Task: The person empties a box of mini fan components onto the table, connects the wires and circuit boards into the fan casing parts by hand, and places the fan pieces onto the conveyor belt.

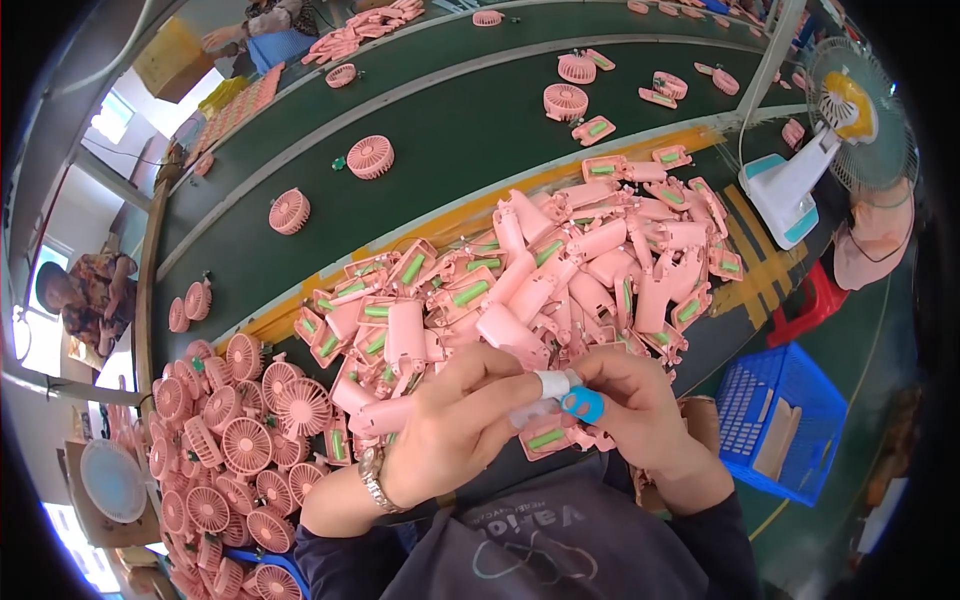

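Note:
My left hand (pixel 462 415) and my right hand (pixel 635 408) meet close in front of my body, fingers pinched together. A white finger wrap (pixel 555 381) shows at the fingertips where they touch, and a blue finger cot (pixel 582 404) covers my right thumb. A whitish, translucent bit (pixel 535 412) is at my left fingertips; what is pinched there is too small to make out. Just below lies a pink handle half with a green battery (pixel 546 438). Beyond my hands spreads a heap of pink fan handle shells (pixel 535 290), several with green batteries in them.
Pink round fan heads (pixel 247 445) are piled at the left. A green conveyor belt (pixel 450 120) crosses beyond, carrying scattered fan parts. At the right stand a white desk fan (pixel 800 190), a red stool (pixel 810 308) and a blue crate (pixel 783 420). Another person (pixel 90 295) sits far left.

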Demonstrator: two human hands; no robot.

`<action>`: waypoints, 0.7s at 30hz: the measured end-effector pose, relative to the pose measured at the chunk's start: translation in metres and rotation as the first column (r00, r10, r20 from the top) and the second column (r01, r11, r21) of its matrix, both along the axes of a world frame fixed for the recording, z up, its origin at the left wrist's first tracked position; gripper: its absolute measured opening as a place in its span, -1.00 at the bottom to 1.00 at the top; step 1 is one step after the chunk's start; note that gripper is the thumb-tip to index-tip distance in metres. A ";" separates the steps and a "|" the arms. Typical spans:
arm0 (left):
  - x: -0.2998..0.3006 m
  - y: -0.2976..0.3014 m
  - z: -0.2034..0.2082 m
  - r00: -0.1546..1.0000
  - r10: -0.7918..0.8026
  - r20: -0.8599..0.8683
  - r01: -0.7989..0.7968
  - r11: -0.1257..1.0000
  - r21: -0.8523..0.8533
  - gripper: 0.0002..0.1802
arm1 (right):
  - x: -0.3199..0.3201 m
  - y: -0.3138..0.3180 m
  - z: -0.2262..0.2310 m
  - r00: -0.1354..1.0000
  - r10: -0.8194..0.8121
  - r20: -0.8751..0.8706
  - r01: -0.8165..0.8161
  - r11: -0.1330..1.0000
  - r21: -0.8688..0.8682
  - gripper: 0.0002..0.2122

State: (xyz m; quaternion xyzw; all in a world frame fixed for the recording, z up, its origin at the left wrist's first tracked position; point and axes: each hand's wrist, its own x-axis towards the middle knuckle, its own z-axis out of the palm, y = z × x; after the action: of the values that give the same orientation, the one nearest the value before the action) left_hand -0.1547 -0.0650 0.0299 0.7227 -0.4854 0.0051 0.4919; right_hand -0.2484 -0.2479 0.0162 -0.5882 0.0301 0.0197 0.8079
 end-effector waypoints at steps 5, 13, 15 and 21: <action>-0.002 0.002 -0.008 0.999 0.012 -0.030 -0.010 0.997 0.070 -0.69 | 0.006 0.003 -0.011 0.999 -0.013 -0.031 0.016 0.997 0.070 -0.90; -0.001 0.002 -0.017 0.963 0.025 -0.267 -0.006 0.997 0.073 -0.72 | 0.005 0.000 -0.026 0.933 -0.019 0.358 0.180 0.888 -0.424 -0.87; -0.012 0.001 -0.017 0.841 0.012 -0.541 -0.030 0.999 -0.024 -0.73 | 0.003 -0.001 -0.020 0.954 -0.009 0.299 0.133 0.908 -0.397 -0.87; -0.009 0.008 -0.019 0.650 -0.055 -0.758 -0.041 0.993 -0.107 -0.76 | 0.004 0.004 -0.015 0.973 -0.040 0.228 0.116 0.936 -0.332 -0.88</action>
State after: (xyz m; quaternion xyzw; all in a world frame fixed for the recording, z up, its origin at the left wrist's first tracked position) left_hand -0.1638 -0.0574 0.0108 0.6274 -0.2369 -0.2716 0.6902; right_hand -0.2440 -0.2441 0.0012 -0.7168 -0.0321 -0.0824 0.6916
